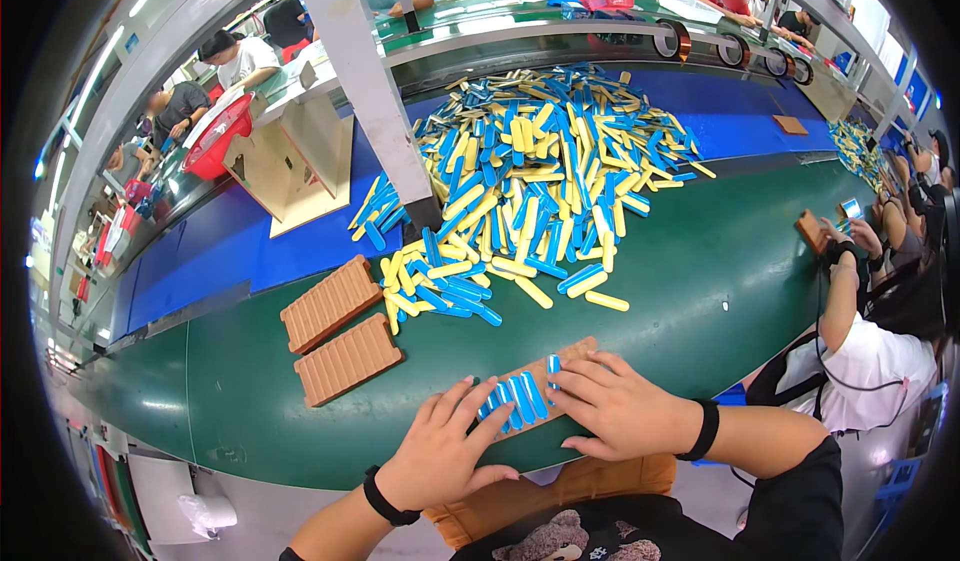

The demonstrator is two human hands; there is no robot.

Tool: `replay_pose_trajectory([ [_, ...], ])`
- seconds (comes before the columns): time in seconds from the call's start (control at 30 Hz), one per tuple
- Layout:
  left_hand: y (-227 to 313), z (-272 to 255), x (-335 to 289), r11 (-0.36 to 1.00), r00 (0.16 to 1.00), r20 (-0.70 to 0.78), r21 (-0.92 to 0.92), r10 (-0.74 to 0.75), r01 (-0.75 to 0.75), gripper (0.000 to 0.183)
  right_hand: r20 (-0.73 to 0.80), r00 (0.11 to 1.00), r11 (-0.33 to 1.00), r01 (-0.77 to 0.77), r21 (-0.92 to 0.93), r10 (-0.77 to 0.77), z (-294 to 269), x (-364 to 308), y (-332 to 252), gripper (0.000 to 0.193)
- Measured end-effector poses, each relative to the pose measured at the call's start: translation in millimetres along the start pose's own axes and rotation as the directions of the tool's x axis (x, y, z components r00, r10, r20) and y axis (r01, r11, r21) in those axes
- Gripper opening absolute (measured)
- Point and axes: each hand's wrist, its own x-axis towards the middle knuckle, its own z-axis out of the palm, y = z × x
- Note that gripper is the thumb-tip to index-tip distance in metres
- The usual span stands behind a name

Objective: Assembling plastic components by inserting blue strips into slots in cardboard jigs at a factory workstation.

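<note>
A brown grooved tray (578, 351) lies in front of me at the belt's near edge. Several narrow, round-ended blue pieces with pale glare (523, 398) rest side by side across its grooves. My left hand (440, 451) lies over the tray's left end, fingers stretched and apart, fingertips touching the leftmost pieces. Toward the tray's right end, my right hand (625, 408) has its fingertips on another blue piece (553, 365), which it seems to pinch. The right fingers partly cover the tray beneath them.
A large heap of blue and yellow round-ended pieces (530, 171) lies beyond the tray on the green belt (700, 281). Two more brown grooved trays (348, 361) sit at left. A metal post (375, 91) stands by the heap. A co-worker (860, 351) works at right.
</note>
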Motion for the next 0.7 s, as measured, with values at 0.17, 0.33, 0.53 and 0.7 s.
replay_pose_trajectory([
  [0.17, -1, 0, -2, 1.0, 1.0, -0.003, -0.027, -0.012, 0.012, 0.085, -0.02, 0.995, 0.995, 0.094, -0.035, -0.095, -5, -5, 11, 0.056],
  [0.33, -1, 2, -8, 0.999, 0.999, -0.018, -0.021, -0.036, 0.035, 0.087, -0.098, 0.972, 0.966, 0.196, -0.167, -0.214, -9, -12, 14, 0.036],
  [0.53, 1, 5, -14, 0.996, 1.0, 0.008, 0.085, -0.004, 0.003, 0.089, -0.197, 0.958, 0.978, 0.204, -0.051, -0.21, -13, -8, 8, 0.037],
  [0.7, 2, 1, -10, 0.994, 1.0, -0.007, 0.105, 0.012, -0.011, 0.085, -0.373, 0.927, 0.992, 0.008, 0.128, 0.041, 4, 9, -11, 0.034],
])
